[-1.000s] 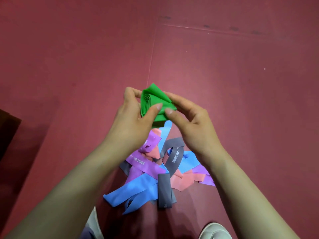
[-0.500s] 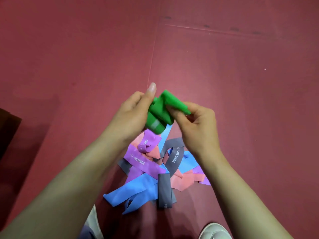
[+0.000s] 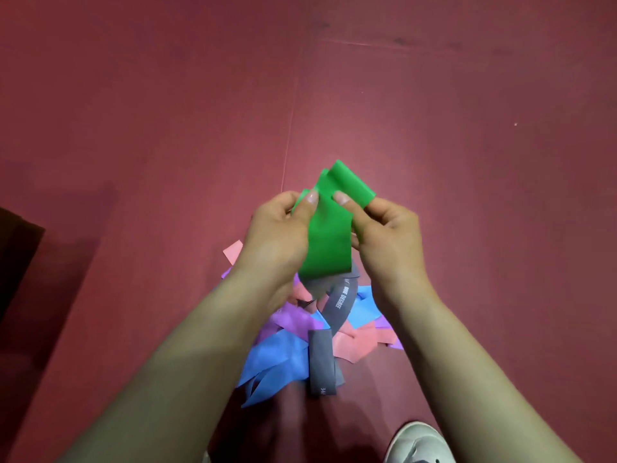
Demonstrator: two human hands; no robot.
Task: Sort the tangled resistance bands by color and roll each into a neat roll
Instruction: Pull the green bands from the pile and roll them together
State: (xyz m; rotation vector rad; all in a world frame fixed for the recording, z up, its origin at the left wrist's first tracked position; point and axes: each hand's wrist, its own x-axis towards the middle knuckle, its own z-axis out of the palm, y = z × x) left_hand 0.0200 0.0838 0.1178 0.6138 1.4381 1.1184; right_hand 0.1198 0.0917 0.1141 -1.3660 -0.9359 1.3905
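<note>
Head view shows 2 hands raised over the pile, both pinching the green band (image 3: 329, 238), which hangs as a flat strip between them, clear of the floor and of the tangle below. The left hand (image 3: 278, 235) pinches the strip's left edge near its top, thumb on the near face. The right hand (image 3: 389, 238) pinches the right edge, where the top end is folded over into a short loose turn above that hand. Neither hand is free, and the green band is up in the air, not yet a roll. The step in hand looks like starting the roll. To do it well, square the folded top end so its edges line up, hold the strip under light tension, and turn the fold down on itself evenly with both thumbs, since a skewed first turn would likely cone out sideways. The rubber looks thin and springy, so a slack pinch may let it unwind. Below, on the red floor (image 3: 450, 135), lie the unsorted bands, overlapping: a grey band (image 3: 339, 304) with white lettering, blue bands (image 3: 277, 362), pink bands (image 3: 354, 349) and purple bands (image 3: 295, 319). A white shoe (image 3: 417, 442) shows at the bottom edge.
</note>
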